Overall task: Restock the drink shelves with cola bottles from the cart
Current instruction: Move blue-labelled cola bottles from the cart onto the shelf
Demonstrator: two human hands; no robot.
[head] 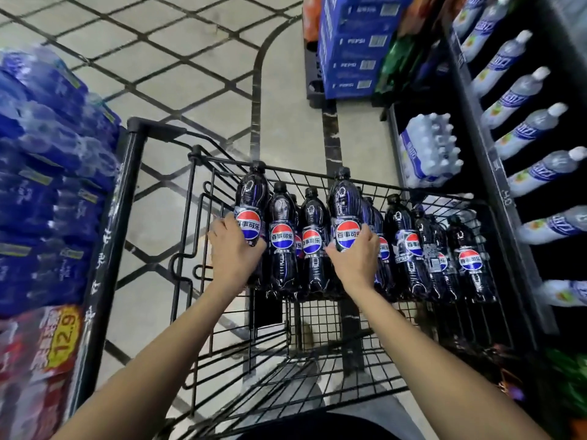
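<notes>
Several dark cola bottles (313,239) with red, white and blue labels stand in a row in the black wire cart (197,217). My left hand (233,252) grips the leftmost cola bottle (251,198) around its label, and this bottle sits higher than its neighbours. My right hand (355,258) grips another cola bottle (344,201) near the middle of the row, also raised above the rest. The drink shelves (495,173) stand at the right, lined with clear bottles with blue labels.
Stacked blue shrink-wrapped bottle packs (47,160) and a red pack with a price tag (60,338) stand at the left. Blue cola cartons (352,49) are piled ahead on the right. A wrapped pack of water (428,150) lies on a low shelf. Tiled floor (178,58) stretches ahead.
</notes>
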